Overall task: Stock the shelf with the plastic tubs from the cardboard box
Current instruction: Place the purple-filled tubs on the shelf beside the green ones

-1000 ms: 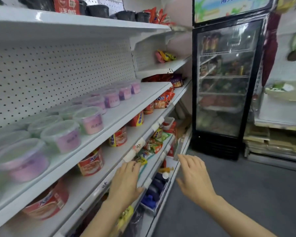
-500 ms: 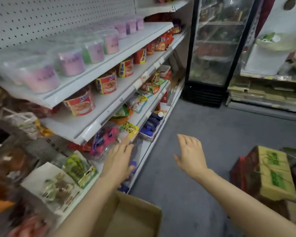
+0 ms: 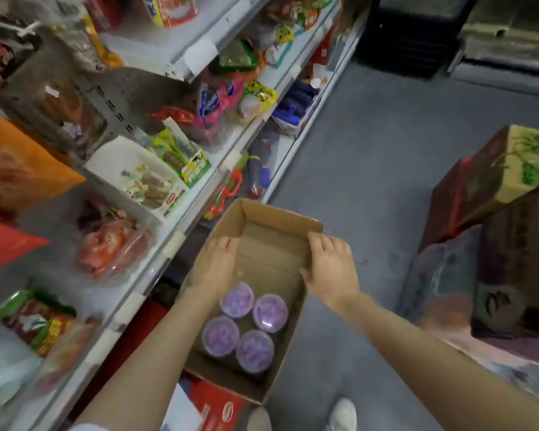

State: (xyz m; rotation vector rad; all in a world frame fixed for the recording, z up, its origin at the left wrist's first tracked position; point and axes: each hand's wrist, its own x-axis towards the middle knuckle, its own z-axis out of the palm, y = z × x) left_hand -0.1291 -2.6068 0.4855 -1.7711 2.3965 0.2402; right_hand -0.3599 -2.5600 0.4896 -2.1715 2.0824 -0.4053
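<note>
An open cardboard box (image 3: 280, 217) sits on the floor beside the shelving. In its near half stand several plastic tubs with purple lids (image 3: 269, 312), grouped close together; the far half is bare cardboard. My left hand (image 3: 215, 269) hovers over the box's left wall, fingers relaxed, just beyond the tubs. Over the right wall is my right hand (image 3: 330, 269), fingers loosely spread and holding nothing. Neither hand touches a tub. The shelf with the stocked tubs is out of view above.
White shelves (image 3: 175, 241) at left carry snack bags and packets. Stacked cartons (image 3: 495, 231) stand at right on the grey floor (image 3: 364, 157). A red carton (image 3: 218, 409) lies near the box; my white shoes (image 3: 343, 413) are below. A dark fridge base (image 3: 408, 32) is at the back.
My view has swung down from the upper shelves to the floor. Both hands have dropped from the shelf edge to the cardboard box, which has come fully into view with its tubs.
</note>
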